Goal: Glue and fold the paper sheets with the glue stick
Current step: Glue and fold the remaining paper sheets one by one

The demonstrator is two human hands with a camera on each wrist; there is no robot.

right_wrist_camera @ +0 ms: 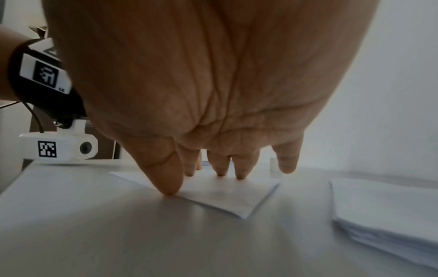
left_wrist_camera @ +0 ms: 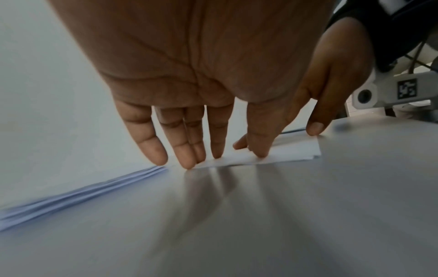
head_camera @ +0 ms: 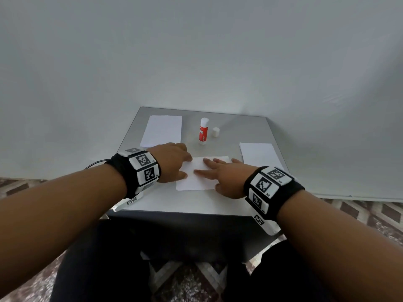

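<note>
Two hands are pressing on one folded sheet [head_camera: 201,176] at the near middle of the desk [head_camera: 246,131]. The left hand [head_camera: 174,161] is lying with straight fingers [left_wrist_camera: 187,150] spread along the sheet's left edge, and the right hand [head_camera: 220,177] is flattening it with straight fingers [right_wrist_camera: 221,165] and thumb, so neither is gripping anything. The sheet is showing a doubled edge in the right wrist view, so I am judging that this one is already glued and folded and is now getting its crease pressed down.

Standing upright at the far middle of the desk is the glue stick [head_camera: 204,131], with its cap [head_camera: 216,132] off and sitting just beside it. A stack of paper [head_camera: 162,130] is waiting at the far left and another pile [head_camera: 259,154] is lying at the right; I cannot tell which holds finished sheets, so more work is probably remaining.
</note>
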